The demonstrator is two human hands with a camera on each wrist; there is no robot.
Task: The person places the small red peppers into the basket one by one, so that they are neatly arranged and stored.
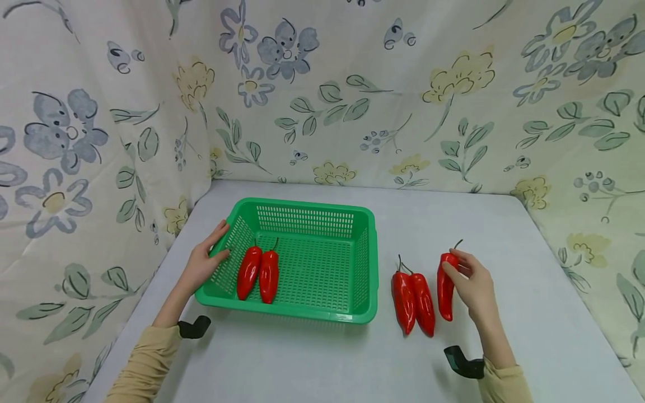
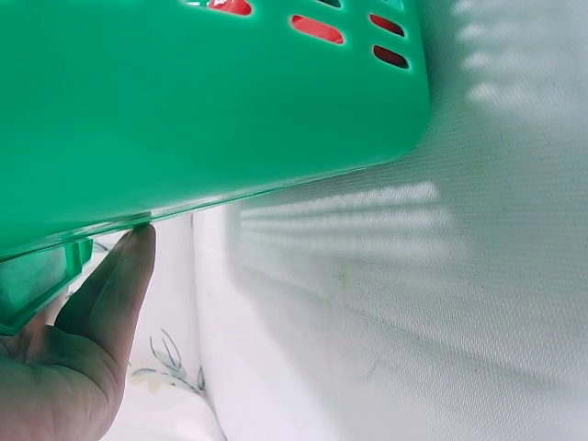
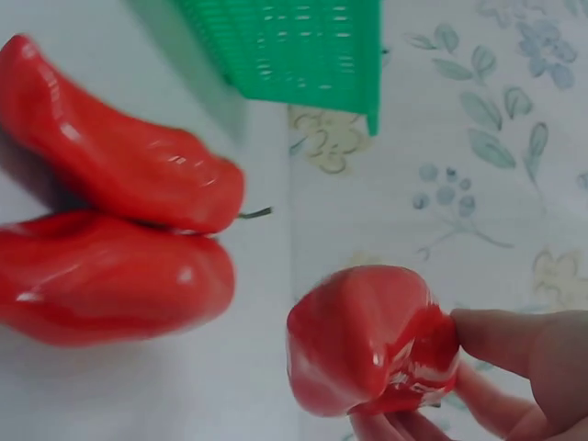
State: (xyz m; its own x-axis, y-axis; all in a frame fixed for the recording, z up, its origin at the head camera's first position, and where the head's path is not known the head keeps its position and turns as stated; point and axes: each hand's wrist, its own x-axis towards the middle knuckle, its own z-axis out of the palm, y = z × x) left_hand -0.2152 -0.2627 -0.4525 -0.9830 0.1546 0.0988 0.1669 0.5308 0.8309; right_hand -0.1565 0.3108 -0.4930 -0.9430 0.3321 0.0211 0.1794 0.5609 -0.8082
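Observation:
The left hand (image 1: pixel 201 263) holds the left rim of a green plastic basket (image 1: pixel 297 310), its thumb lying over the edge. In the left wrist view, fingers (image 2: pixel 129 276) touch the basket's outer side. Two glossy red chili peppers (image 1: pixel 269 277) lie side by side inside, near the basket's left wall. Right of the basket, the right hand (image 1: pixel 472 282) pinches another red chili pepper (image 1: pixel 445 288) near its stem end, with the tip pointing down. Two further red peppers (image 1: pixel 414 302) lie together on the table between that hand and the basket; the right wrist view shows them close up.
A white-covered table (image 1: pixel 282 364) carries everything. Floral-patterned cloth (image 1: pixel 327 123) hangs behind it and along both sides. Each wrist wears a black mount (image 1: pixel 195 327) that sticks out toward the middle.

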